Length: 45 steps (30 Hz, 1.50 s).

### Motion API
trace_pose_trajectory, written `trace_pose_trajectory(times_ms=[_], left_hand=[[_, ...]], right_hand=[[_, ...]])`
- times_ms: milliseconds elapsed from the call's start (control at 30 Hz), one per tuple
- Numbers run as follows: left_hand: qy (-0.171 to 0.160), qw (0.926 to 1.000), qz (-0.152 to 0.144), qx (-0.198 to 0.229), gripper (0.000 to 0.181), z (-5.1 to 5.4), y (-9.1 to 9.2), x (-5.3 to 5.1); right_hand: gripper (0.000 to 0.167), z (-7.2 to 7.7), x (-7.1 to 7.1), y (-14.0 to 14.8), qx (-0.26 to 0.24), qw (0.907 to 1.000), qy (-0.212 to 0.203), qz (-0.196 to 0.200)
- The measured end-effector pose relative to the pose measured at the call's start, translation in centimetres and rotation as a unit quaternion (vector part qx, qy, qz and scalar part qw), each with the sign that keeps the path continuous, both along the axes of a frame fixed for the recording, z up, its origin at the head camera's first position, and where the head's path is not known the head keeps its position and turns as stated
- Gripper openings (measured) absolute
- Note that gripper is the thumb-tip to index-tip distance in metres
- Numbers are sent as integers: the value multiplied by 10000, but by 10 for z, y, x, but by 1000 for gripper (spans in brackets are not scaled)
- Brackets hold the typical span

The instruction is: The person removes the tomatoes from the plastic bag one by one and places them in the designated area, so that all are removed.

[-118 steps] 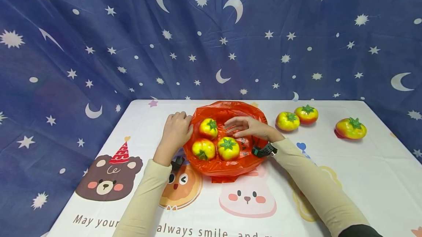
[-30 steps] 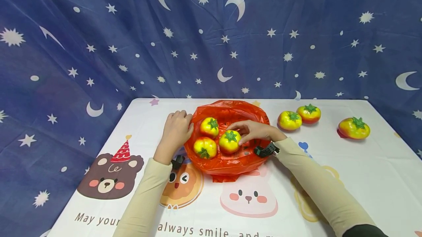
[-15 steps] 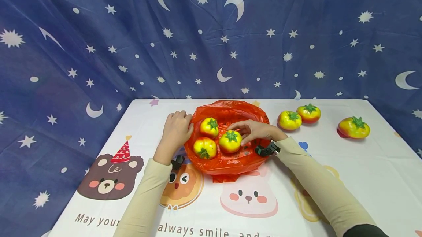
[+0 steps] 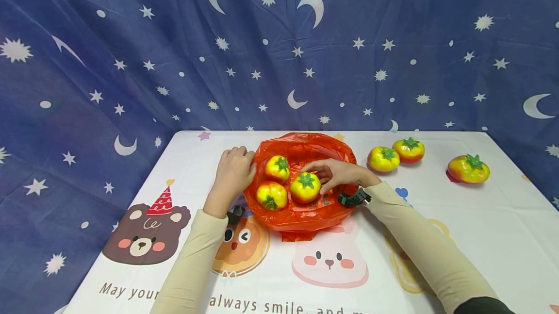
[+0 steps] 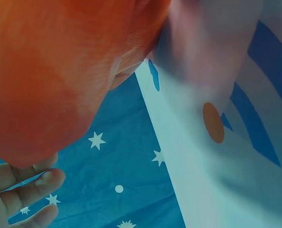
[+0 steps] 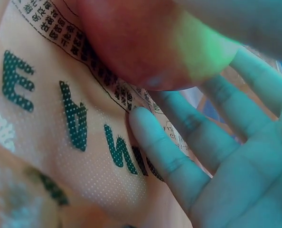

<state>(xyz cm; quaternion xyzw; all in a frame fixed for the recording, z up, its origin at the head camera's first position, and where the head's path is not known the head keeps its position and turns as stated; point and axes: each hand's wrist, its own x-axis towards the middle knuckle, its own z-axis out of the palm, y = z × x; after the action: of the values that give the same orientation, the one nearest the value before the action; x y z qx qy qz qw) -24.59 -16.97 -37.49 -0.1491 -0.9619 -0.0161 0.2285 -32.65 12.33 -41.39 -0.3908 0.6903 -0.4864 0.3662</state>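
Observation:
A red plastic bag (image 4: 301, 219) lies spread open on the table, with printed lettering inside. My left hand (image 4: 233, 171) grips its left rim; in the left wrist view, fingers (image 5: 29, 192) curl by the bag's edge. Inside the bag my right hand (image 4: 342, 173) holds a yellow-red tomato (image 4: 305, 188) with a green leafy top, thumb on the near side and fingers behind. From below, the right wrist view shows the same tomato (image 6: 145, 42) against the fingers. To its left in the bag sit an upper tomato (image 4: 277, 169) and a lower tomato (image 4: 271, 196).
Two tomatoes, a nearer one (image 4: 383, 159) and a farther one (image 4: 408, 150), stand close together right of the bag. Another tomato (image 4: 468, 169) lies farther right. A white cartoon-printed cloth (image 4: 493, 241) covers the table. A blue starry curtain (image 4: 279, 61) hangs behind.
Earlier my right hand hovered with fingers spread above the bag's inside; it has since come down around the right-hand tomato, which sits slightly farther back. During the last second almost nothing has moved.

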Motion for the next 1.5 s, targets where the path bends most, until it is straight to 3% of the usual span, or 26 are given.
trace_pose_trajectory(times_ms=[1500], left_hand=[[91,9999,-53,-28,14,0,1,0]], right_hand=[[69,-3,0,-2,491,9964,-92,-691]])
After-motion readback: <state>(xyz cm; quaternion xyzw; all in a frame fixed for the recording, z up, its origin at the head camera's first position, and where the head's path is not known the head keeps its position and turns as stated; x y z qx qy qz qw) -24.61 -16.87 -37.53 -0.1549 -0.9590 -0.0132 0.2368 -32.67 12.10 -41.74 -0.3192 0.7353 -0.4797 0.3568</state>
